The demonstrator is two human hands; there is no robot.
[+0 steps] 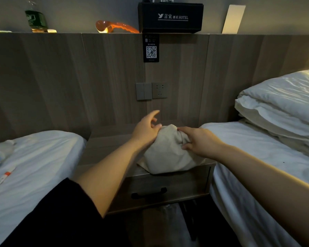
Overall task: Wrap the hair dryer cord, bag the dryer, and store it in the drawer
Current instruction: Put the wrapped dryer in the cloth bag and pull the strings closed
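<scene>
A bulging beige cloth bag (166, 154) sits on the wooden nightstand (105, 148), overhanging its front edge. The hair dryer and its cord are not visible; the bag hides whatever is inside. My left hand (146, 130) is at the bag's upper left with loose, spread fingers, the thumb touching the gathered top. My right hand (198, 140) holds the bag's gathered neck between forefinger and thumb from the right. Below the bag, the drawer (178, 186) with a black handle (149, 193) is closed.
White-sheeted beds flank the nightstand; the right one (257, 157) carries stacked pillows (284, 107), the left one (34, 157) a bottle and a pen. Switches and a socket (151, 90) sit on the wood headboard. A black hotel box (170, 17) stands on the ledge above.
</scene>
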